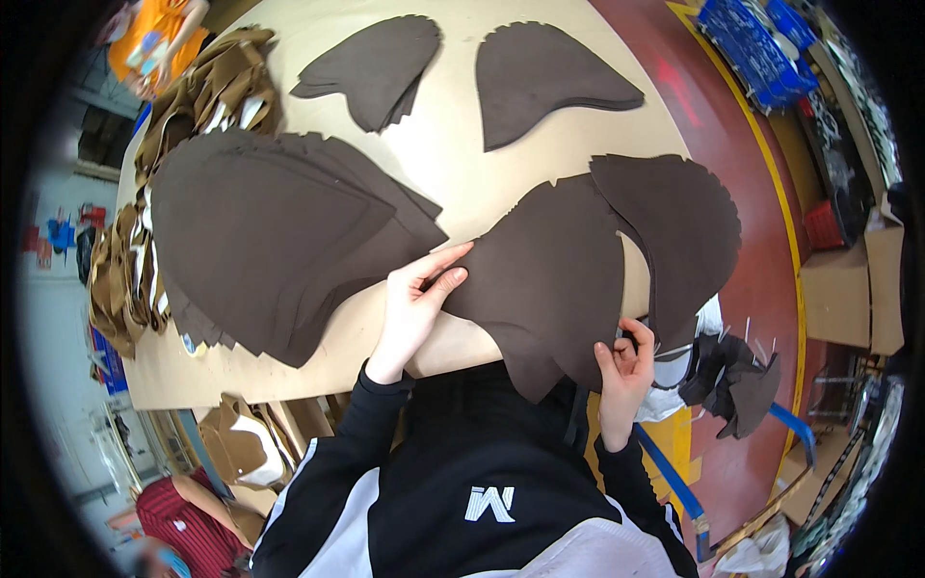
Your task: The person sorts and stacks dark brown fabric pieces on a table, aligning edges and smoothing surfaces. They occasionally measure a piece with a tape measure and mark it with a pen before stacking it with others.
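Note:
A dark brown cut sheet piece (559, 279) with curved, notched edges spans the space between my hands at the front of the pale table (501, 183). My left hand (414, 308) pinches its left edge between thumb and fingers. At the lower right edge, my right hand (626, 380) has its fingers curled round the material. The piece's lower point hangs past the table edge. Beside it on the right lies a stack of similar dark pieces (689, 222), partly touching it. A larger fanned stack (260, 231) lies to the left of my left hand.
Two smaller dark stacks, one at far left (376, 67) and one at far right (540, 82), lie across the table. Tan pieces (217, 87) crowd its left side. Dark scraps (737, 380), a blue crate (761, 48) and a cardboard box (848, 299) are rightward. Two people stand leftward.

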The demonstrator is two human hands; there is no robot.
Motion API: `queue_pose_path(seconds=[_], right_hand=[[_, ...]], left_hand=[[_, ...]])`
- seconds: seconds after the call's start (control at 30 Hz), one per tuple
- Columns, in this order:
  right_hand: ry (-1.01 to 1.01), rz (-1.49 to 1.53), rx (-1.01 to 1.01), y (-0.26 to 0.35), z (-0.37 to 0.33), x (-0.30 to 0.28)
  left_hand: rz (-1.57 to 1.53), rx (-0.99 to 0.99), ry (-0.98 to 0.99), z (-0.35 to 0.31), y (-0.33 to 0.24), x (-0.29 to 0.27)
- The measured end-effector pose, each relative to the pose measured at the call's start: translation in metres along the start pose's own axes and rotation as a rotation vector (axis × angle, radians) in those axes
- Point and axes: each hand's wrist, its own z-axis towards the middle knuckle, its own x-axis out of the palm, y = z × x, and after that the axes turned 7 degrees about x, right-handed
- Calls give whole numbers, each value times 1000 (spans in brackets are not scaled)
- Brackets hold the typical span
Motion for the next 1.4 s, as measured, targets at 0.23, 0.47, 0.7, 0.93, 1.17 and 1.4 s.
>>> queue_pose_path(seconds=[0.23,0.47,0.7,0.93,1.17,1.4], right_hand=[[329,293,152,61,25,52],[684,362,276,87,43,104],[677,353,214,89,43,129],[641,277,143,98,39,135],[487,147,-128,121,36,130],[194,-184,-177,104,74,59]], left_hand=[[-59,229,-406,-12,-20,-49],[-340,276,-529,-24,-25,-90],[-590,166,-521,-25,-13,-78],[-482,280,-531,-28,-23,-76],[82,396,-1153,-50,-60,-131],[356,364,-1192,-65,-52,-152]])
